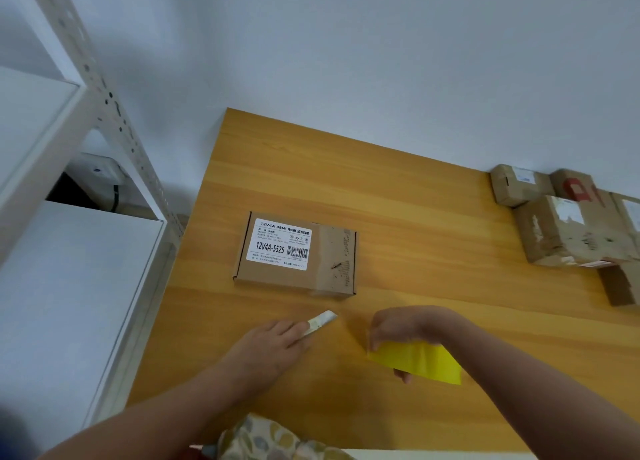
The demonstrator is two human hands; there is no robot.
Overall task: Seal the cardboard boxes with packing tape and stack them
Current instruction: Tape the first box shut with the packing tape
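Note:
A flat cardboard box (298, 255) with a white printed label lies closed on the wooden table (415, 217), with clear tape across its right part. Just in front of it, my left hand (270, 342) holds a slim white cutter-like tool (322, 321) whose tip points toward the box. To the right, my right hand (398, 324) pinches a flat yellow piece (422, 361), thumb under it. Neither hand touches the box. No tape roll is in view.
Several worn cardboard boxes (571, 231) are piled at the table's far right against the wall. A white metal shelf (104, 120) stands left of the table. Patterned cloth (263, 439) shows at the bottom edge.

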